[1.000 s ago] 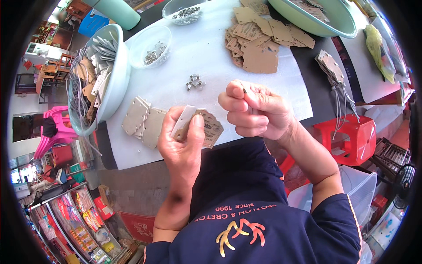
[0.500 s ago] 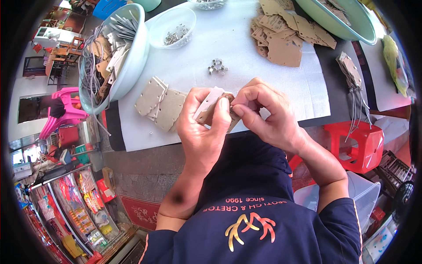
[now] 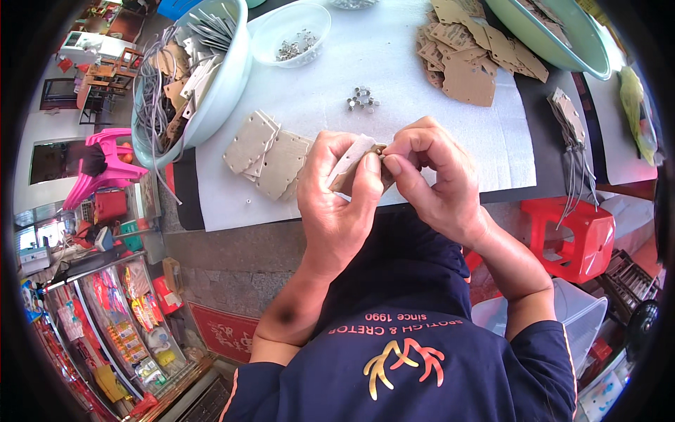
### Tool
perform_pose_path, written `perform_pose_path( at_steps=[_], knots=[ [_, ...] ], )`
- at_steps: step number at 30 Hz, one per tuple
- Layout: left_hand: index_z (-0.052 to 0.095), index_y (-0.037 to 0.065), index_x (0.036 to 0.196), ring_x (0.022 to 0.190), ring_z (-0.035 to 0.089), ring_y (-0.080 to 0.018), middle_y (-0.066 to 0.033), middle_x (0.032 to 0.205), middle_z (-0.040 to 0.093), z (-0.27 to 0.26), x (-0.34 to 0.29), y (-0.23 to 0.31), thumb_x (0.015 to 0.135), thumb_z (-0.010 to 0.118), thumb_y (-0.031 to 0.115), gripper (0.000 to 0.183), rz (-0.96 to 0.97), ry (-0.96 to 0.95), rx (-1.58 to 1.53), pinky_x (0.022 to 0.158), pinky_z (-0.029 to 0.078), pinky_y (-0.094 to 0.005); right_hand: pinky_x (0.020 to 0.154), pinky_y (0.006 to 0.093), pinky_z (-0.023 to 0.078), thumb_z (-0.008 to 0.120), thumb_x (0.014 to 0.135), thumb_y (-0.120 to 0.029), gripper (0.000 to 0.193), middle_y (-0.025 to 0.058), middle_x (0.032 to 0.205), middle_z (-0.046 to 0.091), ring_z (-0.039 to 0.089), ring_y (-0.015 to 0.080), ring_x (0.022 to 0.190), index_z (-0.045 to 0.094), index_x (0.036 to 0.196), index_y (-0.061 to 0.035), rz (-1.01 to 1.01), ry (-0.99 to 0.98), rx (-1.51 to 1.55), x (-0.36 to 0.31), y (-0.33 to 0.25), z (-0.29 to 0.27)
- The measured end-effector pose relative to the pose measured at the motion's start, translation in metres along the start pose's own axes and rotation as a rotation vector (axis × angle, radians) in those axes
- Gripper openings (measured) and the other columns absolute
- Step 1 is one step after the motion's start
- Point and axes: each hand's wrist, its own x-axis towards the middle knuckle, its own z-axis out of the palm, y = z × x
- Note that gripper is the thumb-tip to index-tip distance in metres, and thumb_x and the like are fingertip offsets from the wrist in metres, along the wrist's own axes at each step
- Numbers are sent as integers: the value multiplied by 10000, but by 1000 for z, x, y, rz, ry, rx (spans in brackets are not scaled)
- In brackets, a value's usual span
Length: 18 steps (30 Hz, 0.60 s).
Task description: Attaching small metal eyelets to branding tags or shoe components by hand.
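Note:
My left hand (image 3: 334, 204) grips a small stack of flat tan plates (image 3: 349, 167), pale on one edge, between thumb and fingers. The thumb and forefinger of my right hand (image 3: 443, 172) are pinched together at the plates' far right corner. Whatever tiny piece lies between those fingertips is mostly hidden. Left of my hands, grey-tan plates with holes (image 3: 278, 165) lie overlapping on the white foam sheet (image 3: 492, 158). Ahead of my hands sits a loose cluster of small shiny metal pieces (image 3: 363, 100).
A clear bowl (image 3: 295, 36) of small metal parts stands at the far left. Beside it, a pale green basin (image 3: 223, 98) holds plates and grey wires. Brown plates (image 3: 467, 74) are heaped far right, near another green basin (image 3: 583, 42). Wired plates (image 3: 568, 123) hang over the right edge above a red stool (image 3: 573, 235).
The whole view has shifted slightly, so the tabletop things appear a little farther right. Both hands stay together at the held plates, the right fingertips still pinched at their corner.

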Motion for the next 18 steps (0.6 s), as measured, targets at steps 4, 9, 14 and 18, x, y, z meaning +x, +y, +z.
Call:
perform_pose_path(
  at_steps=[4,9,14,18],
  knots=[
    [543,-14,958,767,533,-112,-60,868,555,-2,0,0,882,544,25,85,86,-31,98,684,462,-272,513,244,393,674,833,25,118,55,813,564,483,98,588,589,909,-6,21,8,26,-1,0,0],
    [546,-20,966,759,543,-141,-75,865,558,-1,-1,-3,870,548,24,105,66,-1,108,690,462,-289,529,244,415,673,841,8,104,55,816,574,509,107,606,596,909,-10,38,31,44,-1,5,2],
    [547,-23,967,749,550,-152,-82,870,558,0,-1,-6,873,552,16,102,120,4,142,674,465,-295,537,243,426,679,836,3,104,55,817,580,524,112,619,603,906,-11,54,28,45,-2,6,2],
    [544,-23,958,739,555,-151,-85,875,557,2,-1,-5,874,561,10,92,130,3,133,653,467,-292,541,240,432,682,832,4,106,54,818,582,530,109,626,604,904,-9,63,41,50,-3,5,3]
  ],
)
